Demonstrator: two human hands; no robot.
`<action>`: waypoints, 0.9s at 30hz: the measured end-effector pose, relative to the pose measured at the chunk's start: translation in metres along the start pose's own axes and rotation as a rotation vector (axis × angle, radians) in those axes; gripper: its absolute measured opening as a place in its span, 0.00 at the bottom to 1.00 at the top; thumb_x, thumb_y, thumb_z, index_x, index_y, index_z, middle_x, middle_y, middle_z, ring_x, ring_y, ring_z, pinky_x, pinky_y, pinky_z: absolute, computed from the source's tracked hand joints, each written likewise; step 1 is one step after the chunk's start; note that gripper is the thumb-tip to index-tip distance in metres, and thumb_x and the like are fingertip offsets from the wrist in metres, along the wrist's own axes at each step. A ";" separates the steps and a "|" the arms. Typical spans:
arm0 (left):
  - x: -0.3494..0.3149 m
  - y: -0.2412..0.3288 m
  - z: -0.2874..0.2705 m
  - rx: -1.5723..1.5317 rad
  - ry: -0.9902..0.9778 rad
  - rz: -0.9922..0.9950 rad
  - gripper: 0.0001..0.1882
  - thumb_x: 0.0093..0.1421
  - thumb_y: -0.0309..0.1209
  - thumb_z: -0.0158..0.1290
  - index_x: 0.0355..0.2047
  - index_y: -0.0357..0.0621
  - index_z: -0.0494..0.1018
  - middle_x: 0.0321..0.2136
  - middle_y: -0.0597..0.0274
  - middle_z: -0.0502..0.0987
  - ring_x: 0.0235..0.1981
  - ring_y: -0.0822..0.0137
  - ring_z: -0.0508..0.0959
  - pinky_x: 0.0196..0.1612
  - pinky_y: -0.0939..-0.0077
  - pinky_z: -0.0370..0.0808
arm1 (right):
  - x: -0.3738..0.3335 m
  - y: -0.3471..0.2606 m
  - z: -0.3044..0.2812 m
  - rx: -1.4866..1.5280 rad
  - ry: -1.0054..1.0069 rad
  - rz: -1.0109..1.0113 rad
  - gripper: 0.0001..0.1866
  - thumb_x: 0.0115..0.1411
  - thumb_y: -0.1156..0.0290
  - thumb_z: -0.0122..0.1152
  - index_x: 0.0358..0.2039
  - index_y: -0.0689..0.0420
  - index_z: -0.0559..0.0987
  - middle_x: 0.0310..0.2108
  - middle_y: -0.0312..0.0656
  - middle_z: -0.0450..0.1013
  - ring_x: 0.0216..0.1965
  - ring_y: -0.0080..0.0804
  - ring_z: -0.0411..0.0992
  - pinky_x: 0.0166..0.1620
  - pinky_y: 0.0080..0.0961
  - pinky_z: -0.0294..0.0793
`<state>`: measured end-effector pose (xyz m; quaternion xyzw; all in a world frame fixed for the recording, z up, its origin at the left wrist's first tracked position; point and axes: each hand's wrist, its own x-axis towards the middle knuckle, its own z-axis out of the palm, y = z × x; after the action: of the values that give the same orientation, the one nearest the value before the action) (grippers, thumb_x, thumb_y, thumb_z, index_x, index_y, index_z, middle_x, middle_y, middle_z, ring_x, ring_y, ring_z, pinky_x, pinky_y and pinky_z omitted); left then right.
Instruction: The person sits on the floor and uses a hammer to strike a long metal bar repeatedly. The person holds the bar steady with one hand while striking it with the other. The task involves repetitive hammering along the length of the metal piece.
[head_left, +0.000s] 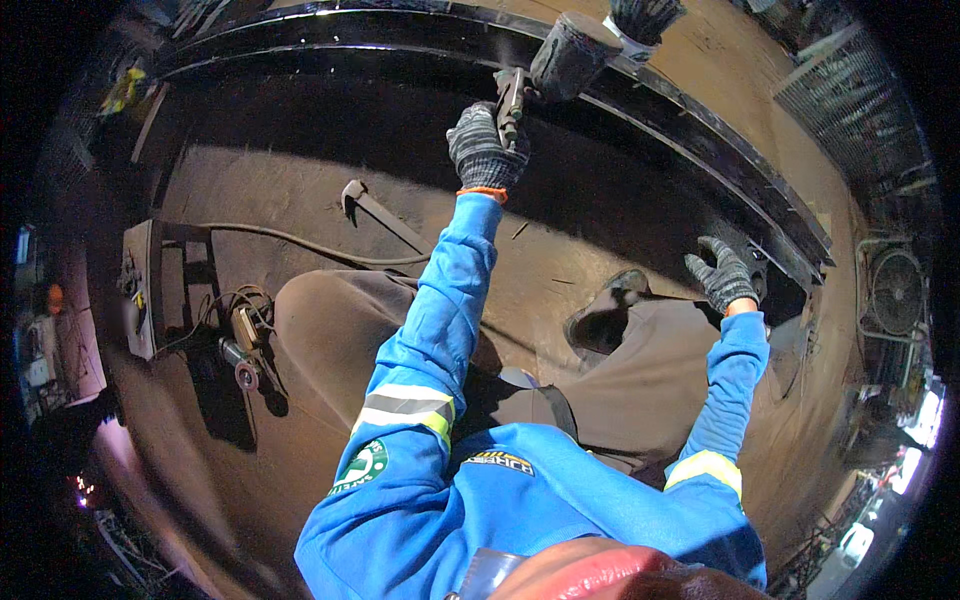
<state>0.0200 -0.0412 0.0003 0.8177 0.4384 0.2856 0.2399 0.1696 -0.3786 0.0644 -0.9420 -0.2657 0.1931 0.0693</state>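
Observation:
My left hand [486,150], in a grey knitted glove, reaches forward with its fingers wrapped round a paint spray gun [513,98]. A dark, paint-caked cup [574,56] sits at the gun's right side. Just beyond runs a long steel beam [400,42], its surface glossy black. My right hand [724,274], gloved the same way, is off to the right near the beam's right end. Its thumb and fingers are apart, and I see nothing in it. The gun's trigger is hidden by my left glove.
A pale container with dark bristles [640,28] stands beyond the beam. On the brown floor lie a hooked metal tool [380,212] and a hose [310,244]. An angle grinder [240,364] with its cord rests left of my knee. A fan [894,290] stands at far right.

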 end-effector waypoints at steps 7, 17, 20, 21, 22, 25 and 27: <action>0.014 -0.021 -0.013 0.017 0.219 -0.078 0.23 0.44 0.39 0.56 0.40 0.43 0.70 0.36 0.51 0.73 0.40 0.52 0.74 0.44 0.60 0.68 | 0.000 -0.016 -0.003 -0.032 0.002 -0.006 0.27 0.50 0.57 0.62 0.49 0.55 0.71 0.48 0.54 0.68 0.51 0.48 0.65 0.53 0.35 0.64; 0.007 -0.002 0.007 -0.142 -0.023 0.134 0.13 0.45 0.32 0.54 0.33 0.44 0.73 0.29 0.50 0.75 0.33 0.50 0.75 0.38 0.61 0.72 | 0.003 -0.015 -0.004 -0.038 -0.035 0.016 0.31 0.50 0.53 0.60 0.51 0.57 0.69 0.49 0.53 0.67 0.52 0.49 0.64 0.54 0.34 0.63; -0.008 0.022 0.019 -0.181 -0.069 0.276 0.14 0.44 0.32 0.53 0.33 0.46 0.73 0.30 0.50 0.75 0.33 0.48 0.75 0.38 0.60 0.72 | -0.003 -0.024 -0.010 -0.078 -0.059 0.103 0.33 0.51 0.51 0.59 0.52 0.59 0.68 0.51 0.54 0.65 0.53 0.48 0.63 0.55 0.34 0.62; -0.012 0.029 0.024 -0.126 -0.108 0.327 0.14 0.44 0.33 0.53 0.34 0.47 0.72 0.30 0.51 0.75 0.34 0.48 0.74 0.39 0.60 0.71 | -0.002 -0.023 -0.013 -0.066 -0.105 0.120 0.34 0.51 0.50 0.58 0.52 0.61 0.67 0.53 0.54 0.64 0.55 0.48 0.62 0.56 0.34 0.61; -0.016 0.036 0.025 -0.068 -0.145 0.378 0.14 0.44 0.34 0.53 0.34 0.47 0.72 0.30 0.51 0.74 0.34 0.49 0.74 0.40 0.60 0.70 | -0.002 -0.020 -0.012 -0.083 -0.099 0.145 0.35 0.51 0.50 0.58 0.52 0.61 0.67 0.53 0.55 0.63 0.55 0.49 0.61 0.56 0.34 0.61; -0.025 0.050 0.033 -0.143 -0.241 0.503 0.16 0.41 0.34 0.52 0.33 0.45 0.71 0.30 0.53 0.73 0.36 0.52 0.73 0.41 0.58 0.66 | 0.001 -0.017 -0.010 -0.137 -0.136 0.224 0.37 0.51 0.46 0.57 0.53 0.62 0.66 0.54 0.56 0.61 0.57 0.49 0.59 0.58 0.34 0.58; -0.028 0.054 0.032 -0.178 -0.315 0.564 0.17 0.41 0.34 0.53 0.34 0.45 0.70 0.32 0.54 0.74 0.38 0.54 0.72 0.43 0.60 0.65 | 0.004 -0.013 -0.006 -0.211 -0.167 0.264 0.39 0.51 0.43 0.54 0.53 0.63 0.65 0.55 0.57 0.60 0.57 0.50 0.58 0.59 0.34 0.57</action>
<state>0.0601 -0.0970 0.0049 0.9169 0.1258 0.2479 0.2865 0.1693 -0.3655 0.0716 -0.9513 -0.1637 0.2492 -0.0782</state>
